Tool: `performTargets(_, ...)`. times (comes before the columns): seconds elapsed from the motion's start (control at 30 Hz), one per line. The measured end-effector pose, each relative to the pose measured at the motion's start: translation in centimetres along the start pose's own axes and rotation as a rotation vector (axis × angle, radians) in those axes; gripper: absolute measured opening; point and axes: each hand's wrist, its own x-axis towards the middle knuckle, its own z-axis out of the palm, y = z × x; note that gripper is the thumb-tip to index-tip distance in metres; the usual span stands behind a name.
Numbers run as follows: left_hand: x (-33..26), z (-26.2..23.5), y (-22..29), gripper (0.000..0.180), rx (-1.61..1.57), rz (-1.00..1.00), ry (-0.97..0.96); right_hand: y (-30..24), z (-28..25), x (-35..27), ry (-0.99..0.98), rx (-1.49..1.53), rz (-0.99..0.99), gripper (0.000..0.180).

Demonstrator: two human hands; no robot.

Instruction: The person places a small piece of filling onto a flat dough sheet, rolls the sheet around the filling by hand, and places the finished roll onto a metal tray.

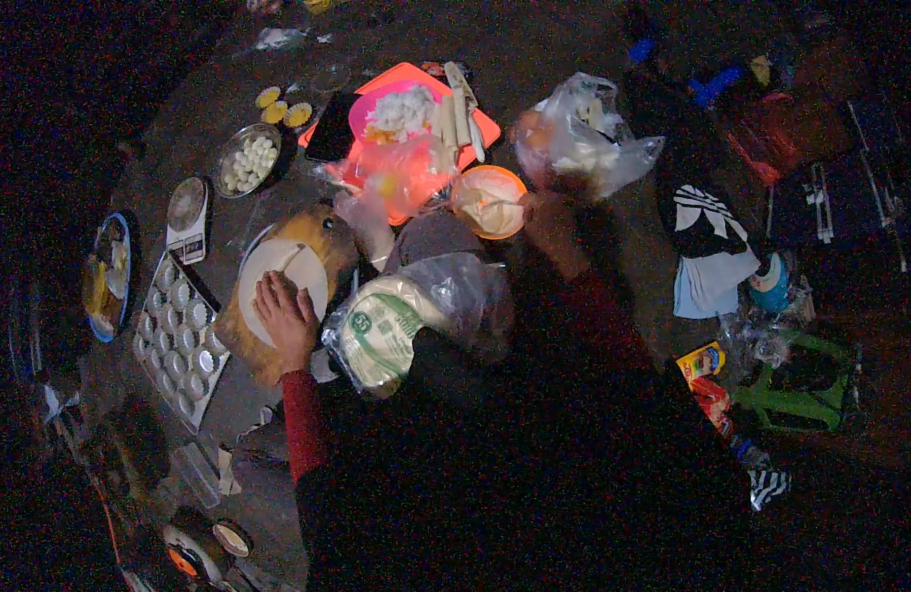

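My left hand [285,314] lies with its fingers stretched over a pale round sheet of dough [303,264]. Under the dough is a wooden board [246,321]. My right hand [557,232], dark and blurred, is at the right rim of an orange bowl [472,185] with something pale in it; its fingers do not show clearly enough to tell what they hold. Between my arms rests a clear plastic bag [381,331] with green print and pale contents.
A muffin tin [201,357], a kitchen scale [187,212] and a bowl of white balls [231,178] stand left. Beyond are yellow cupcake liners [268,97], an orange-pink tray [483,116] with food and a plastic bag [613,153]. A green stool [806,390] is at right.
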Motion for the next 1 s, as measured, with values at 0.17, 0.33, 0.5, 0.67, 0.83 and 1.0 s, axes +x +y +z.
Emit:
performTargets(0.17,0.9,0.3,1.4,0.059,-0.035,0.016,-0.012,3.8,2.4,0.2,0.115,0.021,-0.068,0.011)
performTargets(0.33,1.0,0.3,1.8,0.059,-0.045,0.021,-0.022,7.5,2.0,0.3,-0.016,0.054,-0.141,0.015)
performTargets(0.5,0.0,0.0,0.3,0.059,-0.001,-0.003,-0.011,3.7,2.1,1.5,0.109,0.013,0.068,0.022)
performTargets(0.67,0.2,-0.4,0.5,0.058,0.001,0.000,-0.027,6.2,3.8,0.1,-0.098,-0.020,0.022,0.020)
performTargets(0.83,0.8,0.6,1.1,0.057,-0.032,0.020,0.003,11.6,7.3,-0.2,-0.104,-0.007,0.040,0.018)
performTargets(1.0,0.0,0.3,-0.3,0.058,0.023,0.032,-0.003,13.2,8.8,1.3,-0.298,0.145,-0.073,0.019)
